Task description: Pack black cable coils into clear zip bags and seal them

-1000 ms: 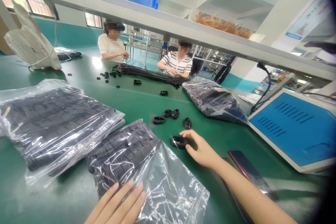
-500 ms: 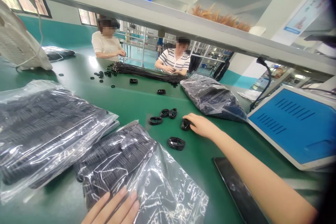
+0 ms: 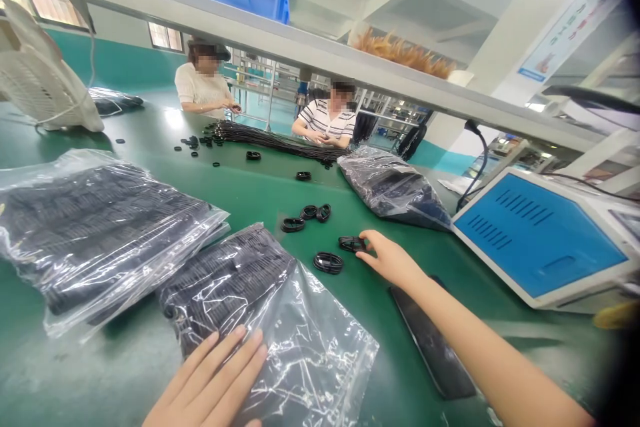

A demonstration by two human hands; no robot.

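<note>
Spread flat, my left hand (image 3: 215, 380) rests on a clear plastic bag (image 3: 225, 280) packed with rows of black coiled cables. Out on the green table (image 3: 260, 193), my right hand (image 3: 385, 255) has its thumb and fingers at the right end of a black coiled cable (image 3: 350, 244), which lies on the tabletop; the fingertips are apart. Just below is another coiled cable (image 3: 328, 262). Several more coils (image 3: 293, 224) lie a little further left and back.
Larger filled bag (image 3: 100, 220) at left; another bag (image 3: 395, 187) behind my right hand. Dark phone-like slab (image 3: 435, 340) under my right forearm. Blue-topped machine (image 3: 540, 233) at right, fan (image 3: 45, 73) at far left. Long cable bundle (image 3: 275, 140) before two seated people. Shelf (image 3: 320, 57) overhead.
The coil at my right hand now lies flatter on the table, and my thumb and fingers have parted. My left hand stays on the bag. The camera view has shifted slightly.
</note>
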